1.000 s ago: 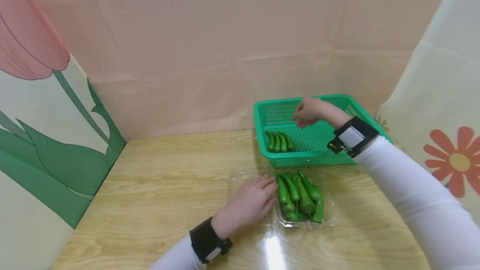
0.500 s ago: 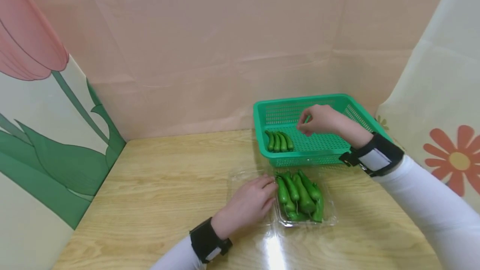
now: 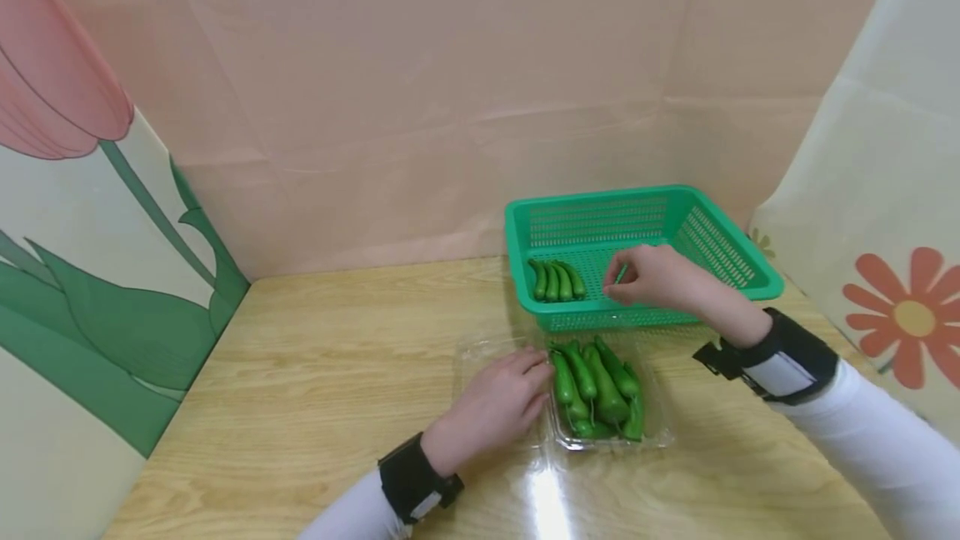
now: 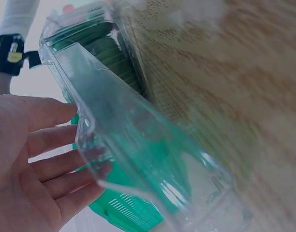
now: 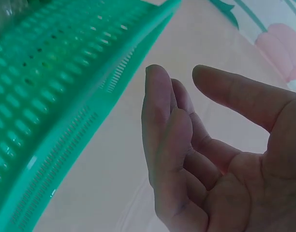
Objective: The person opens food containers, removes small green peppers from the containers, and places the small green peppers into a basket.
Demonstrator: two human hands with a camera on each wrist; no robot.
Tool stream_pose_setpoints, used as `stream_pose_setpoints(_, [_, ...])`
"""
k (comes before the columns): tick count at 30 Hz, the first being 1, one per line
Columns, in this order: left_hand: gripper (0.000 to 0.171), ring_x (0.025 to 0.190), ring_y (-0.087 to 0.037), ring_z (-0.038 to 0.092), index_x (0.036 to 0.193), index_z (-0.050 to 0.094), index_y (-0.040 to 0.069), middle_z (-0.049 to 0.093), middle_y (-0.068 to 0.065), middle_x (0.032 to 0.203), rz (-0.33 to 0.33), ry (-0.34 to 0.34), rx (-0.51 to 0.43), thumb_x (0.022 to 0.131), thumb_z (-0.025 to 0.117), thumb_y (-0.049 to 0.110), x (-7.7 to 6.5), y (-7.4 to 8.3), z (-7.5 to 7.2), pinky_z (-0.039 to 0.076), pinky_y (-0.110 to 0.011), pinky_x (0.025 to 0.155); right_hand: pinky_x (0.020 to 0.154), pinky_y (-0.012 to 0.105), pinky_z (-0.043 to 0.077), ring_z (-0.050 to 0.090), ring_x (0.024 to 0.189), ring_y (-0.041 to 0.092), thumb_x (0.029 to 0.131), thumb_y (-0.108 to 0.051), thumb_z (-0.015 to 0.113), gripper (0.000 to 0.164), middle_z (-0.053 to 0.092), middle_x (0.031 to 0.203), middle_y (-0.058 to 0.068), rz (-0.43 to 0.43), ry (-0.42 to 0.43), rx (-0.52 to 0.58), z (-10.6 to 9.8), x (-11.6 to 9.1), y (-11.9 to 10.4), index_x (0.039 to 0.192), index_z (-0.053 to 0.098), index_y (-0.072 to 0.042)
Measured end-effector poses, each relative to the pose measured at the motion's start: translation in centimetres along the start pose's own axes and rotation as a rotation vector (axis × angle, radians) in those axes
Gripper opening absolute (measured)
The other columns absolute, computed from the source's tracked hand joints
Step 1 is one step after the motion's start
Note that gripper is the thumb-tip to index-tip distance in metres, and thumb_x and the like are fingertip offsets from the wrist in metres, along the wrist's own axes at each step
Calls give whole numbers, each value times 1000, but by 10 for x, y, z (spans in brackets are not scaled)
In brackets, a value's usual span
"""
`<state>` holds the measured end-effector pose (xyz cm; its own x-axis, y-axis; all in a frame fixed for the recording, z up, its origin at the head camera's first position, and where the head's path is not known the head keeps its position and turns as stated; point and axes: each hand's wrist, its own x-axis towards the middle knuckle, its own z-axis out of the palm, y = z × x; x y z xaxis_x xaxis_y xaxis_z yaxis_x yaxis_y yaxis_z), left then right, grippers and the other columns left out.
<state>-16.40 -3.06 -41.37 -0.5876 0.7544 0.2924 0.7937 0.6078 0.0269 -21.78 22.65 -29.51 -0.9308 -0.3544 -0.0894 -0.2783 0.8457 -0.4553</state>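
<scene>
A clear plastic clamshell box (image 3: 656, 432) lies open on the table, its base heaped with several green chili peppers (image 3: 609, 390). My left hand (image 3: 498, 402) rests at the box's hinge side, over the clear lid (image 4: 133, 135); in the left wrist view its relaxed fingers touch the lid's edge. Behind the box stands a green perforated basket (image 3: 600, 198). Several green peppers (image 3: 557, 282) lie side by side in its left front corner. My right hand (image 3: 660, 277) hovers over the basket's front part. In the right wrist view its thumb and bent fingers stand apart, holding nothing.
The wooden table (image 3: 337, 373) extends left of the box and in front of it. A plain pinkish cloth backdrop (image 3: 375, 107) rises close behind the basket. Flower-printed cloths hang at the left and right sides.
My right hand has drawn back toward me and slightly right, from deeper over the basket to its front, thumb and fingers parting. My left hand, the box and the peppers have stayed put.
</scene>
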Motion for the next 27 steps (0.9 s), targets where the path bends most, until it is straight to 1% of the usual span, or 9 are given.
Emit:
stream_pose_setpoints(3, [37,125,-27,53,125,59,10,57,-11,133,0,-2,2,92,60,28,0,0,0,43,-36,108,61,31,54,65,73,17,89,-22,64,14,71,83,3,-14,-8,1,6,-6,-1,96,66,-10])
stream_pose_setpoints(7, [37,125,-27,53,124,59,10,57,-11,133,-2,-2,-3,92,60,28,0,0,-1,42,-35,108,60,31,54,65,71,14,88,-21,66,12,71,82,2,-25,-16,0,15,-12,-2,94,67,-11])
stream_pose_setpoints(13, [37,125,-26,53,124,60,10,57,-10,132,1,5,-2,92,61,28,0,0,0,43,-36,108,57,28,54,63,71,13,87,-16,66,8,70,83,3,-11,-26,-22,30,-16,2,93,67,-10])
stream_pose_setpoints(16, [37,125,-26,53,124,60,11,57,-10,132,-2,6,5,92,61,28,0,0,0,43,-35,108,57,28,54,63,71,13,87,-15,66,6,69,83,2,-6,-30,-29,38,-16,6,91,67,-11])
stream_pose_setpoints(21, [37,125,-26,53,124,59,11,57,-10,133,-5,0,3,91,61,28,0,0,1,43,-36,108,59,29,54,63,71,12,86,-14,65,8,69,82,1,-2,-53,-18,49,-18,11,91,69,-9])
stream_pose_setpoints(27, [38,125,-26,53,125,59,11,56,-10,133,-6,-6,5,92,60,29,0,0,1,43,-36,108,58,28,54,62,69,12,85,-12,66,13,70,85,4,-14,-57,-23,58,-17,16,95,70,-4])
